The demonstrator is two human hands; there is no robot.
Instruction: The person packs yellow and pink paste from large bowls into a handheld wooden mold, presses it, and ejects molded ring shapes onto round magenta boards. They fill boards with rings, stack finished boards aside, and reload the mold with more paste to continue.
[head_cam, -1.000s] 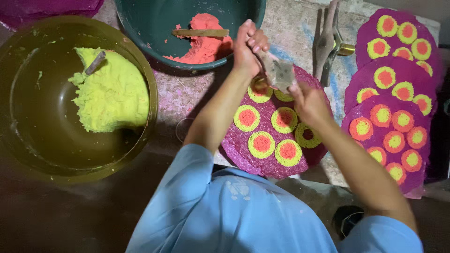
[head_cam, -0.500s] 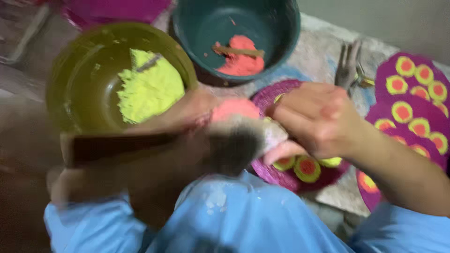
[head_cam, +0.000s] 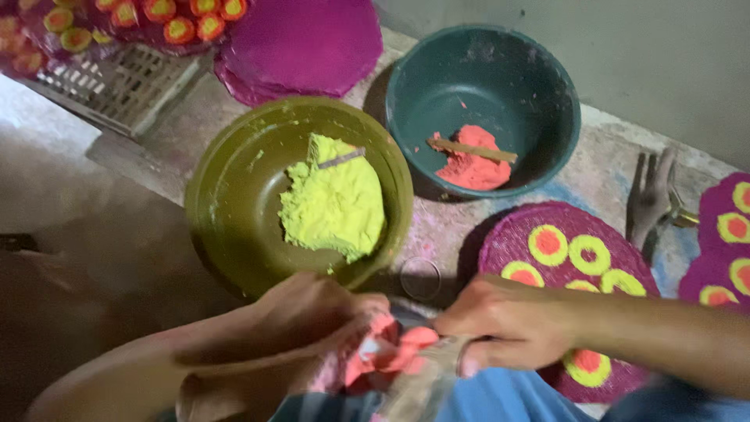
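Observation:
My left hand (head_cam: 312,320) and my right hand (head_cam: 504,328) meet low in the frame over my blue-clad lap. Between them is a lump of orange-red paste (head_cam: 391,355); the left fingers press on it. My right hand grips a thin flat scraper (head_cam: 426,379) smeared with the same paste. Just beyond my right hand lies a purple disc (head_cam: 508,242) carrying yellow rings with orange-red centres. A green bowl (head_cam: 226,187) of yellow-green paste (head_cam: 336,203) sits above my left hand.
A teal bowl (head_cam: 547,101) holds orange-red paste (head_cam: 469,168) and a wooden stick (head_cam: 473,148). Plain purple discs (head_cam: 305,43) and a crate (head_cam: 117,86) lie at the top left, more decorated discs (head_cam: 730,227) at the right edge. A metal tool (head_cam: 652,191) and a small ring (head_cam: 420,279) rest on the ground.
The view has swung left and pulled back. My hands dropped from above the decorated disc to my lap, and orange-red paste now sits between them.

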